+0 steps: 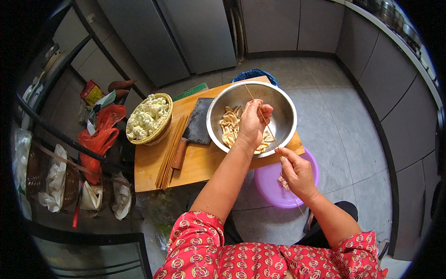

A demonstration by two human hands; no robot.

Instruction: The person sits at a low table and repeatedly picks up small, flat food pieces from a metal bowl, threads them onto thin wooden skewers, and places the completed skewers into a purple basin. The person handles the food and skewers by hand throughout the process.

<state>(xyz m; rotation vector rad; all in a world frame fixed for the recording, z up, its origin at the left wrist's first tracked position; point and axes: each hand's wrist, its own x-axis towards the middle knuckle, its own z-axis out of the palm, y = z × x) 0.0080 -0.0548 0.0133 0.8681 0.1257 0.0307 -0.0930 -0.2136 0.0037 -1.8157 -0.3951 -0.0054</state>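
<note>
My left hand [256,120] is over a stainless steel bowl [282,101] and pinches a thin wooden skewer [266,122]. My right hand [296,171], beyond the bowl's near right rim, pinches the same skewer lower down. The skewer runs slanting from above the bowl past both hands. Pale, flat slices of food [230,127], perhaps mushroom, lie in the bowl's left and lower part. Left of the bowl, a cleaver with a dark blade [198,120] and wooden handle lies beside a bundle of skewers [170,153] on a wooden board [150,174].
A wicker basket of cauliflower florets [150,117] is at the board's left edge. Beneath its right corner stands a purple plastic basin [271,191] with small pale pieces. A bin with a blue liner [254,74] is behind the bowl. A rack with a red plastic bag [101,132] stands left.
</note>
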